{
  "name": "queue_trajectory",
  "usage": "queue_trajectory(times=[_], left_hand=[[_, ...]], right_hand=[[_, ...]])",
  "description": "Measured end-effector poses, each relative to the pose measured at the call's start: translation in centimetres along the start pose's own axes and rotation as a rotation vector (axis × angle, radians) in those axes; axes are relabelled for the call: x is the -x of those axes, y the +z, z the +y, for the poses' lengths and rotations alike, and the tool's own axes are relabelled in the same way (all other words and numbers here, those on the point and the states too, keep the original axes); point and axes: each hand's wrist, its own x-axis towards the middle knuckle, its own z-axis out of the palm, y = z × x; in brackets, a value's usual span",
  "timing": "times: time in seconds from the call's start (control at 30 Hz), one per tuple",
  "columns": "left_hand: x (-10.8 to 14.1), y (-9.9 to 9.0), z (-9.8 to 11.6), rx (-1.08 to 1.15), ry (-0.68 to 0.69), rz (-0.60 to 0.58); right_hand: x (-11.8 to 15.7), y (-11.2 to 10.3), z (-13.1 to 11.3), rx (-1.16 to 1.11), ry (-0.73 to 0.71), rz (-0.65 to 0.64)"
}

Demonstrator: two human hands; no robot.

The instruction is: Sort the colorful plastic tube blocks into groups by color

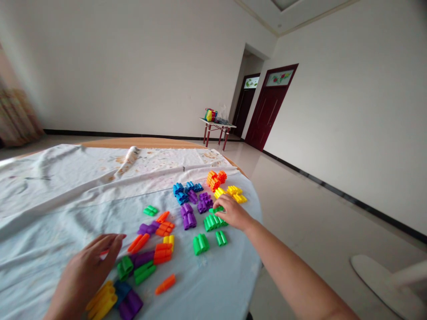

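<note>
At the right of the spread pieces, my right hand [230,211] has its thumb and fingers closed around a small green plastic tube piece [217,209]. Just below it lies a larger green tube cluster [215,222]. My left hand [95,260] hovers at the lower left, fingers stretched forward and loosely bent. A bit of orange-red shows in the gap by its thumb; whether it touches the hand I cannot tell. Beside that hand are an orange piece [138,243], a green piece [124,267] and a yellow cluster [102,300].
Purple clusters [188,216], blue clusters [180,194], an orange cluster [216,180] and yellow pieces [236,194] lie grouped on the pale cloth [83,213]. The round table's edge curves on the right. Farther off stand a small table [218,123] and a door [275,106].
</note>
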Motion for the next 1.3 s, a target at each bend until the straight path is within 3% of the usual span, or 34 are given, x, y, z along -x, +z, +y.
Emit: queue_trajectory(times=[0.5, 0.6, 0.7, 0.9, 1.0, 1.13, 1.3], left_hand=[[-0.1, 0.4, -0.8, -0.003, -0.023, -0.059], [0.0, 0.6, -0.9, 0.001, -0.03, -0.075], [0.1, 0.8, -1.3, -0.001, -0.033, -0.069], [0.0, 1.0, -1.7, -0.014, 0.0, -0.048], [0.0, 0.6, -1.2, -0.016, -0.019, -0.04], [0.2, 0.1, -0.6, 0.004, -0.038, -0.045], [0.2, 0.3, -0.9, -0.004, -0.009, -0.036]], right_hand=[[2.5, 0.2, -0.1, -0.076, -0.002, -0.061], [1.9, -0.2, 0.8, -0.063, 0.025, -0.003], [0.2, -0.6, 2.5, 0.088, 0.072, 0.028], [-3.5, 0.2, 4.1, 0.421, 0.106, -0.252], [-4.4, 1.0, 3.7, 0.445, 0.136, -0.294], [-4.5, 1.0, 3.2, 0.418, 0.15, -0.261], [-2.6, -1.3, 2.6, 0.405, 0.13, -0.072]])
